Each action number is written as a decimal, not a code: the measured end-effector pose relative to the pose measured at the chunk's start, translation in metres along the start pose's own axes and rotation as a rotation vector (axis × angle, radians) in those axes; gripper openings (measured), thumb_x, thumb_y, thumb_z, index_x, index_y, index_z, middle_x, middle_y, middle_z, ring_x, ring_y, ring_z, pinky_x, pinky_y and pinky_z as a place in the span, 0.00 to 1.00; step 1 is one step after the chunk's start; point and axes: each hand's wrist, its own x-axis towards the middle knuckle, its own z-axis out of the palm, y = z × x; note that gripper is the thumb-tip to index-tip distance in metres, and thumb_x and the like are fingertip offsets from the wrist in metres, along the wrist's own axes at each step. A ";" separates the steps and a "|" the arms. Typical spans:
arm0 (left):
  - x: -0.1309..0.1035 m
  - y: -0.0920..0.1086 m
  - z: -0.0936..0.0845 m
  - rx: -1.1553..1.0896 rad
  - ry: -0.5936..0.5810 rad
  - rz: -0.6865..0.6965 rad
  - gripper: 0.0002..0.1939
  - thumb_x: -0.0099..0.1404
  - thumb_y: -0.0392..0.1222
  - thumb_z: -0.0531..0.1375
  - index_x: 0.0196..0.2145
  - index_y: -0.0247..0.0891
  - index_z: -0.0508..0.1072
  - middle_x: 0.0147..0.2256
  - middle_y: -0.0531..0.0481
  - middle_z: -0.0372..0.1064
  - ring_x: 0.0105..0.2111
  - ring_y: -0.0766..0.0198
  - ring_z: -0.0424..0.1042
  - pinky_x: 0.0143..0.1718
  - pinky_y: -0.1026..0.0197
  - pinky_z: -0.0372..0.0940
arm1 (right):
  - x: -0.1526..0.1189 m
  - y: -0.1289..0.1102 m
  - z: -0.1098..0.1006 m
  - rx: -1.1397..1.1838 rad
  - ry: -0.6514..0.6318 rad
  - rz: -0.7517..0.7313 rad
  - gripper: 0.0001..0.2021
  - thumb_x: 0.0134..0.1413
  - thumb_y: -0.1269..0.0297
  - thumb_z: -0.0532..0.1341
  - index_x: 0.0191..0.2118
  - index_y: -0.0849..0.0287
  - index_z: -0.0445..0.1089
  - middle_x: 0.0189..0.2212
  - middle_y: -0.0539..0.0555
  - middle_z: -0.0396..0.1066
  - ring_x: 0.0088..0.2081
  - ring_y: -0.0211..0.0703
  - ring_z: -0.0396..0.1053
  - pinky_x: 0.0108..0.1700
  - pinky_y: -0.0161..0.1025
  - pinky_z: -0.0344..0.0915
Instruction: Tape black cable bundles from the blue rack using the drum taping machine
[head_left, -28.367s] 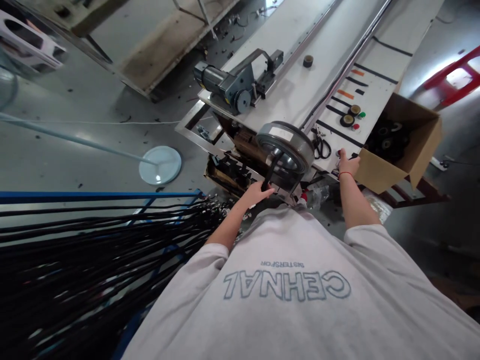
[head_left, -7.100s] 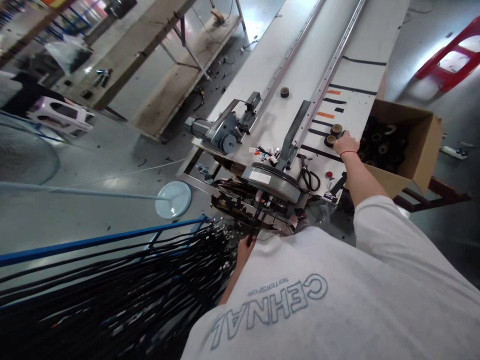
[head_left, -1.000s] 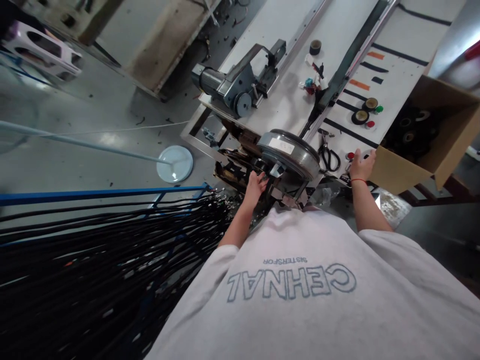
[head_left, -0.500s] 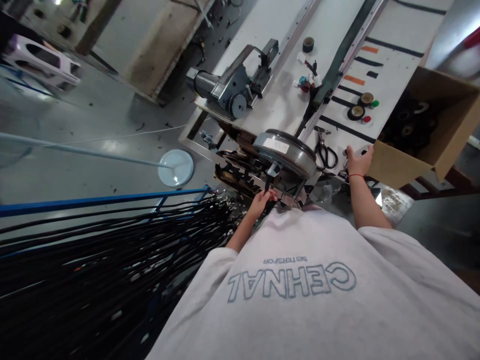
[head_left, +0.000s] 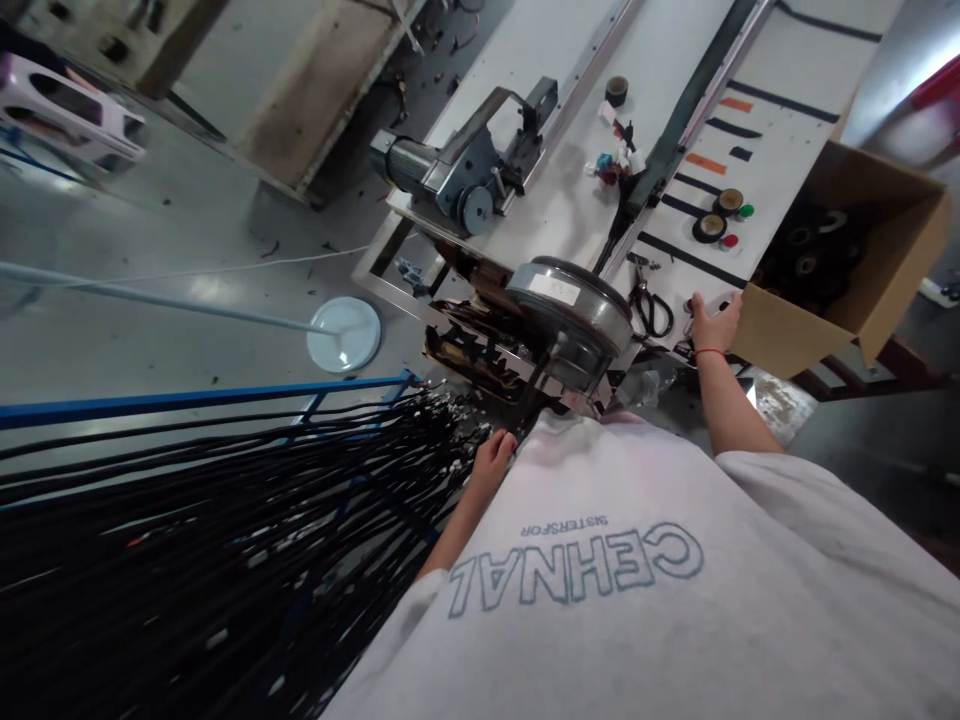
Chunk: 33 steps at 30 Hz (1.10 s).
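Observation:
My left hand (head_left: 495, 450) is low in front of the shirt, beside the black wire bundles (head_left: 375, 440). Its fingers are curled together, and whatever they grip is too dark and small to make out. Just beyond it stands a round wheel-shaped machine part (head_left: 574, 305) with a white label, at the near end of the conveyor. My right hand (head_left: 716, 325) lies at the near edge of the white table (head_left: 671, 315), thumb and fingers apart, with small dark pieces by its fingertips. Black-handled scissors (head_left: 654, 308) lie to its left.
A cardboard box (head_left: 802, 330) holding dark rolls stands right of my right hand. Tape rolls (head_left: 709, 227), a green button (head_left: 745, 211) and a red button (head_left: 730, 241) are on the table. A motor unit (head_left: 442, 170) sits left. A blue rack (head_left: 225, 402) carries the wires.
My left hand has moved down and left, away from the wheel-shaped part, and the white piece near it is no longer visible there. My right hand stays at the table edge.

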 end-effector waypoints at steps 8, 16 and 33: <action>0.015 0.036 0.012 -0.047 0.039 0.137 0.25 0.66 0.65 0.53 0.30 0.39 0.69 0.23 0.54 0.60 0.24 0.66 0.58 0.26 0.62 0.55 | -0.002 0.002 0.003 0.049 -0.002 0.000 0.45 0.55 0.38 0.60 0.69 0.65 0.51 0.62 0.72 0.60 0.62 0.63 0.61 0.62 0.59 0.58; 0.045 0.063 0.026 -0.013 0.027 0.246 0.21 0.70 0.59 0.51 0.30 0.40 0.68 0.21 0.55 0.57 0.24 0.65 0.59 0.30 0.62 0.57 | -0.002 0.005 0.007 0.084 0.010 -0.008 0.46 0.54 0.38 0.61 0.69 0.64 0.52 0.64 0.71 0.59 0.63 0.63 0.61 0.63 0.60 0.59; 0.090 0.075 0.040 0.154 0.132 0.258 0.09 0.63 0.47 0.62 0.31 0.40 0.70 0.30 0.49 0.73 0.33 0.59 0.71 0.42 0.59 0.64 | -0.006 -0.001 0.005 0.060 0.031 -0.004 0.42 0.55 0.39 0.60 0.67 0.63 0.54 0.61 0.71 0.61 0.62 0.64 0.62 0.61 0.61 0.60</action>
